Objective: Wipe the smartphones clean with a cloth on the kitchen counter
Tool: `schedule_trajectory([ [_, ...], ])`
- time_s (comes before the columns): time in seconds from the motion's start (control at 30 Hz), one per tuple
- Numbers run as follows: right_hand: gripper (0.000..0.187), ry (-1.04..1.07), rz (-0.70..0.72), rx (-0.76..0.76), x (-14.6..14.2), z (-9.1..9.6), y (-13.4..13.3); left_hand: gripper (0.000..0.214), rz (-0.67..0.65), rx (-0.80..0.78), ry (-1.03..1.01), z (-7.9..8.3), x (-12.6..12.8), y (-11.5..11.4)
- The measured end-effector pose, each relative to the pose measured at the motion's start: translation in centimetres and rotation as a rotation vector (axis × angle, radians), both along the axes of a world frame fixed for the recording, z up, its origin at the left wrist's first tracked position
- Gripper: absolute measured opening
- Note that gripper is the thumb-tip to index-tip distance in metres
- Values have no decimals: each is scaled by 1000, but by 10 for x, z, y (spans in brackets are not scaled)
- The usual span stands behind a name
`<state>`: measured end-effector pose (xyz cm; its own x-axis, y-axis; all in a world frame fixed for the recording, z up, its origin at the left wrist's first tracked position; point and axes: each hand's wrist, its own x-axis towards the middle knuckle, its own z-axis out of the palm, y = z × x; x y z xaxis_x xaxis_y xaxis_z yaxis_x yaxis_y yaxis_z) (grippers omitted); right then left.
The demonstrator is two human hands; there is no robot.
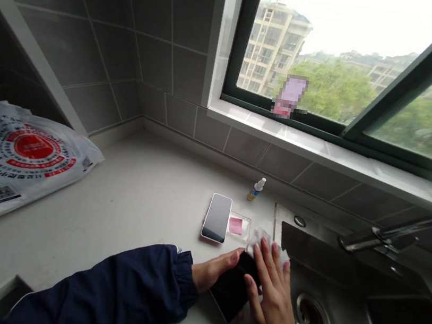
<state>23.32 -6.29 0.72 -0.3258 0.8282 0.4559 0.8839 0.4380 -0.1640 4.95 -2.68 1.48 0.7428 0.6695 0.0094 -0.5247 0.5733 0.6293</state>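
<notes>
The left grip (211,272) is clamping the black smartphone (231,287) by its edge, while the right grip (272,293) is lying flat and open over it, fingers apart, pressing a white wipe (263,243) down. Firm, even pressure counts here. A second smartphone (216,217) is lying on the desk (117,180), near the black smartphone.

Your left hand (211,271) clasps the edge of a flat black smartphone (232,288) while your spread right hand (272,293) presses a crumpled white wipe (266,247) against it, beside a stainless steel sink (324,252).

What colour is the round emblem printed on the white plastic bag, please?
The round printed emblem is red, clearest in the head view.
</notes>
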Motion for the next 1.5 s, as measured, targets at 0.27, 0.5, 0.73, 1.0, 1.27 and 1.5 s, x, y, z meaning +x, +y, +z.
schedule_trajectory([
  [0.27,58,-27,38,-7,-3,0,-3,75,-41,101,-15,-3,4,2],
  [0.5,61,-113,256,-25,-17,5,-13,69,57,-111,-87,-5,8,7],
  [0.73,64,-149,435,-33,-26,16,-21,81,150,-281,-68,1,8,7],
  [1.0,60,-139,568,-24,-27,12,-21,91,67,-375,-64,4,0,9],
  [1.27,51,-139,524,-19,-23,20,-20,87,103,-431,-90,7,2,10],
  [1.5,52,-43,414,-18,-4,17,-7,80,182,-362,-187,11,3,5],
])
